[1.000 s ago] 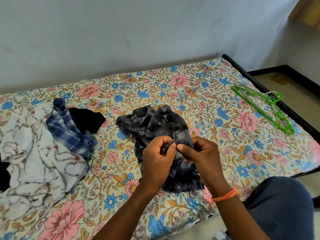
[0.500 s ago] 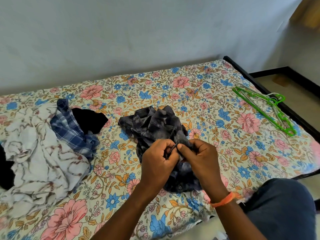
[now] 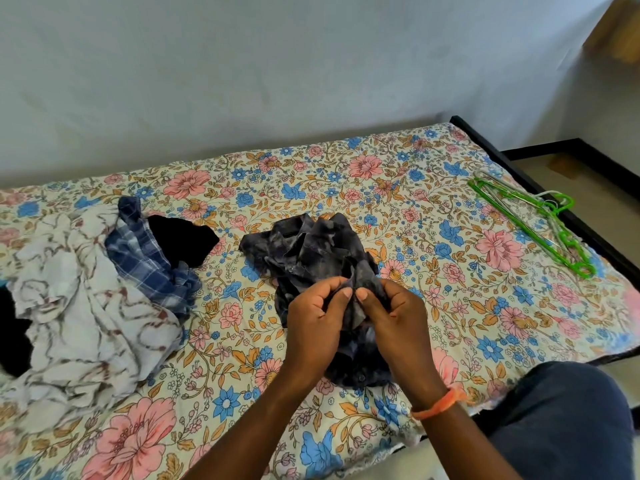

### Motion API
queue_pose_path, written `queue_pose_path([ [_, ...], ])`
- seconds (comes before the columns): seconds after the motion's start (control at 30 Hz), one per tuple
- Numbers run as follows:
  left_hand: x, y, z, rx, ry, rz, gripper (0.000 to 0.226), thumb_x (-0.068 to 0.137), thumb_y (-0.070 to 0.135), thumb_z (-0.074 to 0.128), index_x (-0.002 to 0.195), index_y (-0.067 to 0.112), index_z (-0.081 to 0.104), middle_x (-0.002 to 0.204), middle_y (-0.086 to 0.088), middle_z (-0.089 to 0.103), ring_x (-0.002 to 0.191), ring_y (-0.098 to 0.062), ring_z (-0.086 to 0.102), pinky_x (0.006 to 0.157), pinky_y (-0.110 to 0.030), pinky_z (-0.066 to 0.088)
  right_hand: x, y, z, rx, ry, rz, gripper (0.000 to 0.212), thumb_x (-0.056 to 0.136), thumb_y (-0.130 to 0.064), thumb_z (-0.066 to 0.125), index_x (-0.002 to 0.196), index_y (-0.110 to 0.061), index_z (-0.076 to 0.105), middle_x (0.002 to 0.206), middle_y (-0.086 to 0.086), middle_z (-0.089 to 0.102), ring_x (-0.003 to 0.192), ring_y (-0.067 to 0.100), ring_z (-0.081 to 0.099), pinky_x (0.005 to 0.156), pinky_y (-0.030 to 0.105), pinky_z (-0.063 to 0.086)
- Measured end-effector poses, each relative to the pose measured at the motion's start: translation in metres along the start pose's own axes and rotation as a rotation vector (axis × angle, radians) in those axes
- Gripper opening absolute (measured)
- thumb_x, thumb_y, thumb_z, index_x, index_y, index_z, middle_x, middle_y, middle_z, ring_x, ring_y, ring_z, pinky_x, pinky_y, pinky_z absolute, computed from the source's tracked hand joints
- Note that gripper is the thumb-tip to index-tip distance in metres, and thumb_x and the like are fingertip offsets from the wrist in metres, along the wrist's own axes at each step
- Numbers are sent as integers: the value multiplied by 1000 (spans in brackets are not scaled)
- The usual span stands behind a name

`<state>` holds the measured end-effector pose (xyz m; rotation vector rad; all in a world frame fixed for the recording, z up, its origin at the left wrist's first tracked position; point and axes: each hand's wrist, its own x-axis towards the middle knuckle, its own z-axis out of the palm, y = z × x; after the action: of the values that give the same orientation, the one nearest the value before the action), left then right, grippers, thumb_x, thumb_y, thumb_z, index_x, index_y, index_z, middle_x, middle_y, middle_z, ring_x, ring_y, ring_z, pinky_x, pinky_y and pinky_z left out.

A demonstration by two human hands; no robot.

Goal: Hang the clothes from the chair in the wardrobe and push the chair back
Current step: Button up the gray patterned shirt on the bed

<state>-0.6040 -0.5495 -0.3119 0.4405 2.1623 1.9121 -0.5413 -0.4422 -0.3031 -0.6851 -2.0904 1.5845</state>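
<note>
Both hands have shifted slightly since the earlier frame: the thumbs now meet higher on the bunched fabric, and more of the cloth is gathered up between them. A person stands at the near edge of a bed [image 3: 346, 174] covered by a floral sheet in pink, blue and orange.

At the centre lies a crumpled dark shirt [image 3: 311, 247], mottled navy and grey, with small buttons visible along its near edge. The left hand [image 3: 315, 320] and the right hand [image 3: 391, 323] sit side by side on top of it, each with fingers curled, pinching a fold of this shirt between thumb and fingers. An orange band [image 3: 438, 405] circles the right wrist.

To the left rests a pile of other clothes: a white patterned garment [image 3: 76, 306] with brownish swirls, a blue checked shirt [image 3: 145, 258] lying partly over it, and a black garment [image 3: 183, 237] just beside the checked one. Another dark piece shows at the far left edge.

At the far right of the bed, near its black frame [image 3: 502, 157], lie several green hangers [image 3: 540, 223], stacked loosely together, well apart from the hands. The exact count is unclear.

No writing, brand or label can be read anywhere. No containers are in view.
</note>
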Motion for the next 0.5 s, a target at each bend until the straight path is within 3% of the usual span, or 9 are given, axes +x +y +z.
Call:
queue_pose_path([
  [0.2,5,4,-8,200,27,302,13,87,13,73,100,14,77,92,9,74,86,3,68,76,-14,54,-3,1,1,-35,65,-20,9,93,-24,66,86,-19,70,72,-4,66,63,7,60,57,20,46],
  [0.33,9,-2,-12,314,36,487,15,85,14,75,99,10,78,92,3,76,84,0,69,74,-15,55,-2,3,5,-46,103,-12,15,93,-27,66,81,-17,66,69,2,64,62,22,58,55,31,47],
  [0.5,17,-6,-17,388,-34,581,17,84,13,76,100,9,77,94,0,76,86,-3,69,81,-11,52,0,2,-1,-62,70,-24,12,92,-27,68,81,-20,69,66,0,64,58,16,57,54,33,48],
])
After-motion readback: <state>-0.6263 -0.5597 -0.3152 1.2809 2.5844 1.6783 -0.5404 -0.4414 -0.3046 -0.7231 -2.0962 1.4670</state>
